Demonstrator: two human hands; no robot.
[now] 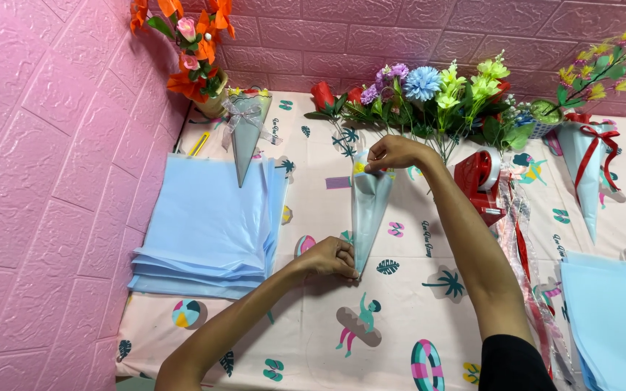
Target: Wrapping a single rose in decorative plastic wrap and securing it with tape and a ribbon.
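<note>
- Centrally, a pale blue paper cone [368,210] lies on the patterned tablecloth [414,304], its point toward the person.
- The left hand [331,257] pinches the cone's narrow tip.
- The right hand [394,153] grips the wide upper rim, fingers closed on the paper.
- A stack of blue sheets [208,232] lies to the left, with a finished cone [246,137] resting on it.
- Artificial flowers [429,98] line the pink wall, beside a red tape dispenser [480,181].
</note>
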